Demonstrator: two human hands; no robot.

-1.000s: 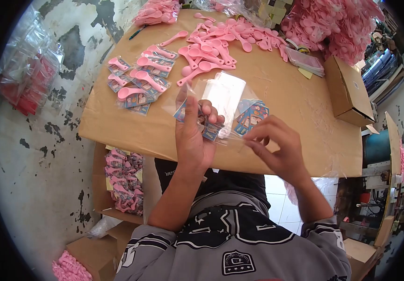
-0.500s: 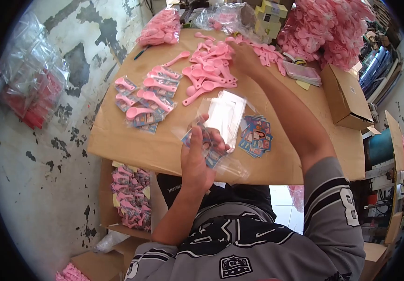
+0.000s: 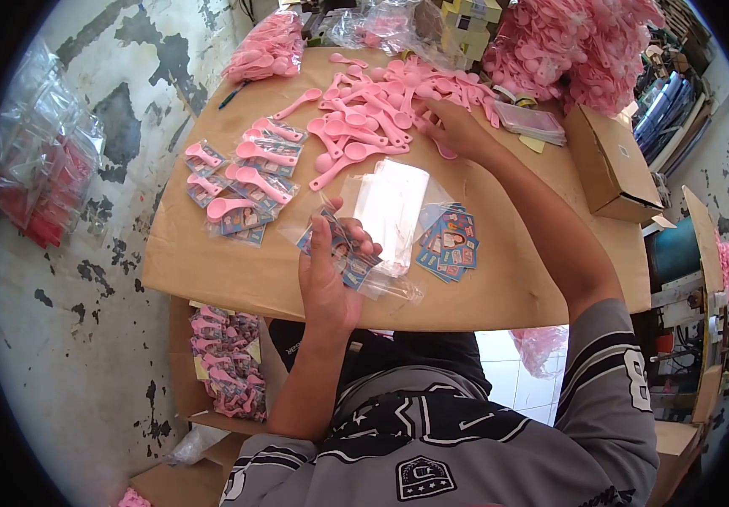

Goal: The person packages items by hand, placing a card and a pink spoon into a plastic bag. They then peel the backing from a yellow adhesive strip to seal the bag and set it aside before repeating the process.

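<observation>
I read the step in hand as fetching a spoon for the pack that is being filled. My left hand [image 3: 326, 283] is raised over the near edge of the tabletop [image 3: 212, 262], forearm coming straight up from the body. Its thumb and fingers are closed on a clear bag [image 3: 349, 260] with a printed card already inside, and the bag's open end trails toward the near edge.

My right hand [image 3: 457, 127] is stretched well across, arm nearly straight, palm down at the right fringe of the loose pink spoons [image 3: 364, 127] spread along the far edge. Its fingers are curled over the spoons, but I cannot tell whether they have pinched one yet.

Between the two hands lie the stack of empty bags [image 3: 391, 207] and, just beside it, the fanned cards [image 3: 451, 241]. The filled packs [image 3: 242, 182] lie toward the left edge, and a cardboard box [image 3: 614, 165] sits at the right edge.

In my judgement the next move calls for taking a single spoon by the handle and holding the bag's mouth open so the bowl slides in over the card.
</observation>
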